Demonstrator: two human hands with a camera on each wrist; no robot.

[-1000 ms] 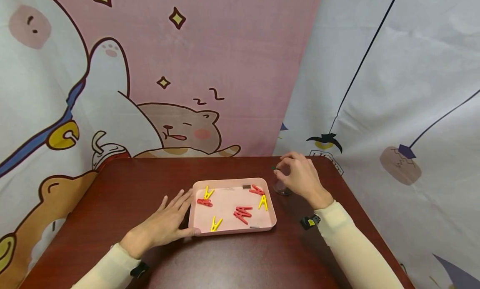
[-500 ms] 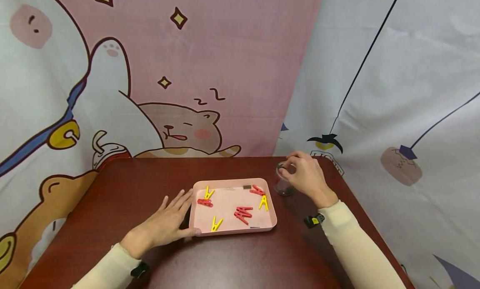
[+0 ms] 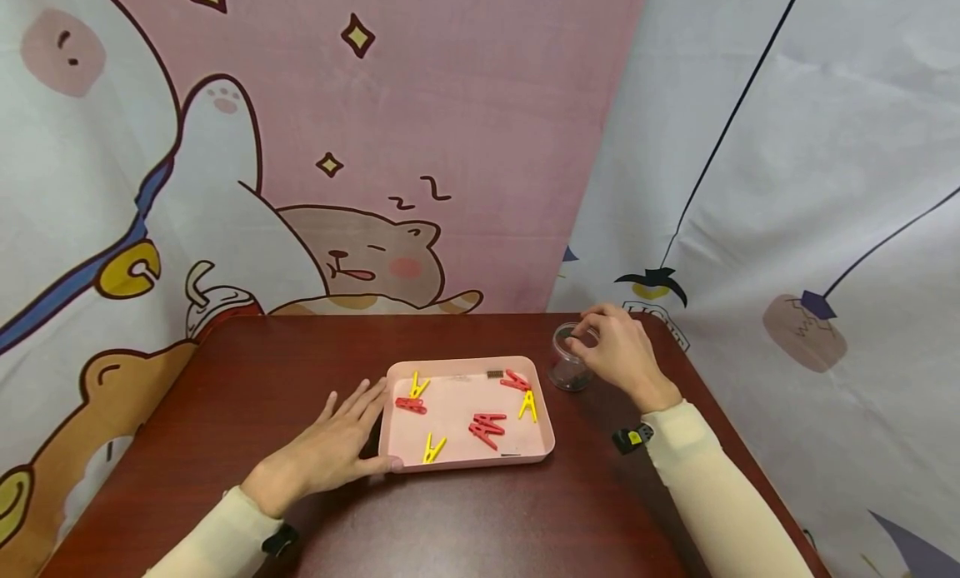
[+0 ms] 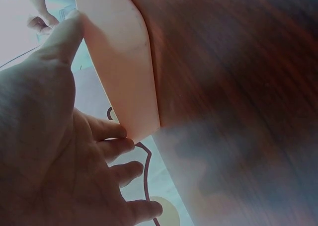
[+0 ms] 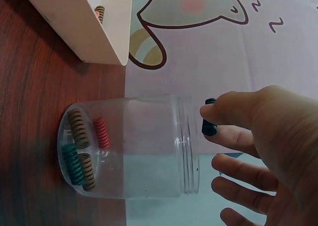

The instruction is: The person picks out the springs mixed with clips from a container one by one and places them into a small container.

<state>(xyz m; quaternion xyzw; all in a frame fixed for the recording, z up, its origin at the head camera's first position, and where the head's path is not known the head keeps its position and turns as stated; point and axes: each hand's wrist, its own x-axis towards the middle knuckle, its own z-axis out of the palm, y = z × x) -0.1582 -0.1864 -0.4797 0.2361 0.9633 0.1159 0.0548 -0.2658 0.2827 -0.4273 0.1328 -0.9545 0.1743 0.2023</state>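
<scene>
Head view: at left, a cream sleeve [image 3: 217,540] leads to the left hand [image 3: 322,453], its fingers straight and spread, thumb and forefinger touching the left end of a shallow pink rectangular tray [image 3: 450,399] on the reddish-brown wooden table [image 3: 480,520]. Along the tray's left side, a yellow plastic clip [image 3: 417,386] lies beside a red plastic clip [image 3: 411,406], with another yellow clip [image 3: 432,449] near the front edge. Farther right come a cluster of red clips [image 3: 487,428], a thin dark piece [image 3: 510,455] too small to identify, a brown coil spring [image 3: 495,375] by the far wall, then a red clip [image 3: 516,381] touching a yellow one [image 3: 528,405].

Just beside the tray's right end stands an upright clear jar [image 3: 561,370]; the right wrist view shows a red spring [image 5: 101,133], a green spring [image 5: 73,165] and two brown springs [image 5: 78,129] at its bottom. Rightmost, the right hand [image 3: 618,345] pinches a dark green coil spring [image 5: 210,130] between thumb and forefinger, just above the jar's mouth.
</scene>
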